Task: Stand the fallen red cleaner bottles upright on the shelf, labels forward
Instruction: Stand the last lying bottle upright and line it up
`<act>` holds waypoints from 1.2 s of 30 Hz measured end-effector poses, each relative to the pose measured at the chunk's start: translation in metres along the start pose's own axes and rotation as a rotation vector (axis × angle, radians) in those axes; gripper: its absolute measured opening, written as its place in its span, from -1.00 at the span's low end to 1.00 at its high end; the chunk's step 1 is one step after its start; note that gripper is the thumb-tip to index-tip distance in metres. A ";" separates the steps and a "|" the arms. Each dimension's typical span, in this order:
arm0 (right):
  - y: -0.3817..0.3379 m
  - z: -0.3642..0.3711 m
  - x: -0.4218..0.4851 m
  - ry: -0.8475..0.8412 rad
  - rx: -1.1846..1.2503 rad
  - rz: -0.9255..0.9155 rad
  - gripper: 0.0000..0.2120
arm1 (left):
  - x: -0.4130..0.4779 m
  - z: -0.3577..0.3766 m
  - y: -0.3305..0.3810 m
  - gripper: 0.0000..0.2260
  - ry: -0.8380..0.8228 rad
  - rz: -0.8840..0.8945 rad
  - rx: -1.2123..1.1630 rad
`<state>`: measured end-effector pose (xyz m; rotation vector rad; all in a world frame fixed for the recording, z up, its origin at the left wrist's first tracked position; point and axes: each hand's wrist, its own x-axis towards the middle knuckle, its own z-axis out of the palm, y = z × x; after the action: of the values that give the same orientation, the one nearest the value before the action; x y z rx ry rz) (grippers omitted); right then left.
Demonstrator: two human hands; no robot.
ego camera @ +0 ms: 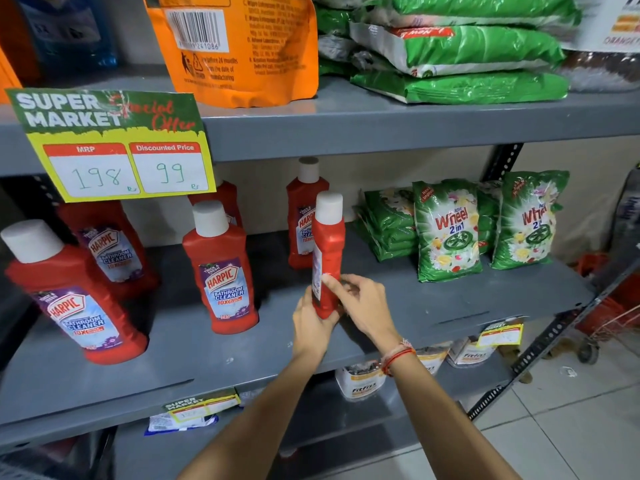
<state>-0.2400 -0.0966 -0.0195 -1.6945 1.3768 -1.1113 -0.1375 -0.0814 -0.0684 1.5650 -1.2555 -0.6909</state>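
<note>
Both hands hold one red cleaner bottle with a white cap, upright on the grey middle shelf. Its narrow side faces me and its label points left. My left hand wraps the bottle's base from below. My right hand pinches its lower right side. Several other red cleaner bottles stand upright with labels forward: one at the front left, one behind it, one in the middle, one at the back, and one partly hidden behind the price sign.
A yellow-green price sign hangs from the upper shelf edge. Green detergent packs stand to the right on the same shelf. An orange pouch and stacked green bags sit on the upper shelf. White pouches lie on the lower shelf.
</note>
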 end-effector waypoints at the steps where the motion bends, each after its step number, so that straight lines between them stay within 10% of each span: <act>1: 0.004 -0.003 -0.001 -0.034 0.055 -0.019 -0.62 | 0.004 -0.002 -0.004 -0.55 0.009 0.011 0.022; 5: 0.023 -0.013 0.006 -0.085 0.112 -0.008 -0.70 | 0.015 -0.012 -0.022 -0.56 -0.062 0.099 0.085; 10: 0.039 -0.015 0.028 -0.364 0.086 0.068 -0.18 | 0.032 -0.030 -0.029 -0.51 -0.227 0.123 -0.010; 14: 0.042 -0.012 0.044 -0.505 0.162 0.079 -0.32 | 0.041 -0.041 -0.026 -0.49 -0.381 0.086 -0.043; 36: 0.041 -0.011 0.004 -0.312 0.198 0.100 -0.44 | 0.017 -0.049 -0.019 -0.60 -0.405 0.183 0.135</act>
<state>-0.2658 -0.1092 -0.0511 -1.5612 1.1047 -0.8537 -0.0820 -0.0814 -0.0656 1.4356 -1.7523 -0.8450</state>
